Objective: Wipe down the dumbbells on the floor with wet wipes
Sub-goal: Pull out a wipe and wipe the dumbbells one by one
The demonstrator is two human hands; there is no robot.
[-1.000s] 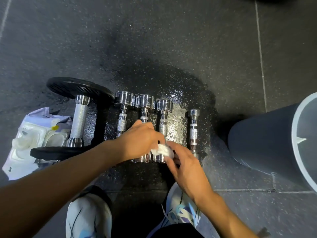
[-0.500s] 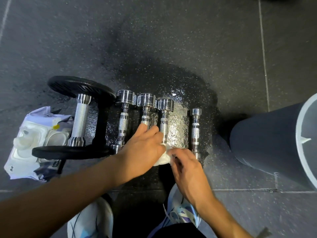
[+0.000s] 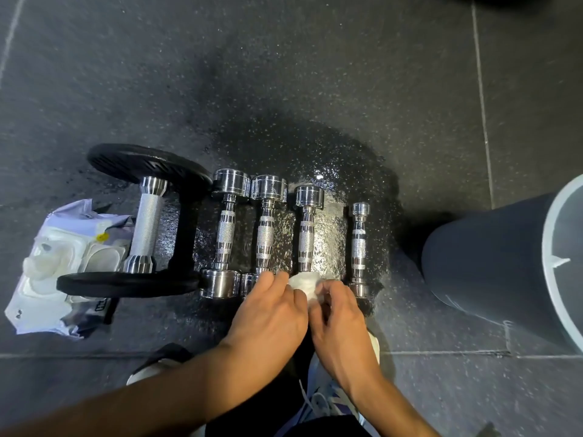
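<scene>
Several chrome dumbbells lie side by side on the wet dark floor: a big one with black plates [image 3: 146,228], then three mid-sized ones [image 3: 225,234] [image 3: 266,234] [image 3: 306,234], and a small one [image 3: 359,247] at the right. A crumpled white wet wipe [image 3: 301,285] covers the near head of the third chrome dumbbell. My left hand [image 3: 271,307] and my right hand [image 3: 339,313] both pinch the wipe from either side. That near head is hidden under the wipe and fingers.
An open pack of wet wipes [image 3: 60,263] lies at the left, partly under the big dumbbell. A grey bin [image 3: 492,263] stands tipped in view at the right. My shoes [image 3: 334,402] are just below the hands.
Both hands and the wipe have slid back toward me, off the handles, down to the near end of the third chrome dumbbell. The dumbbells stay in place.
</scene>
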